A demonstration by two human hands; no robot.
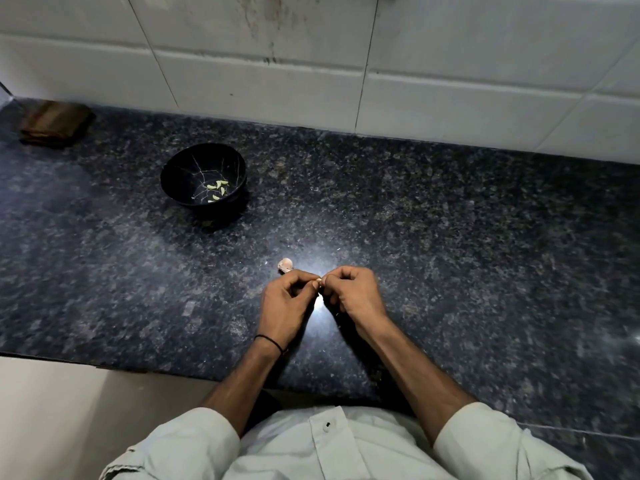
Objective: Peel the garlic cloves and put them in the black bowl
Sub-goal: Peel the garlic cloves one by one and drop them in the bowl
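Dark speckled granite counter with black bowl, garlic piece, folded brown cloth.

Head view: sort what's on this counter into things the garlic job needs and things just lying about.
For the job: black bowl, peeled cloves in it, clove pinched between left hand and right hand, unpeeled garlic piece just beyond them.
Lying about: folded brown cloth, far left by the wall.

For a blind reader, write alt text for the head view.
The left hand and right hand pinch a garlic clove between them over a dark speckled counter. A loose clove lies just beyond the left hand; further back left, a black bowl holds a few peeled cloves.
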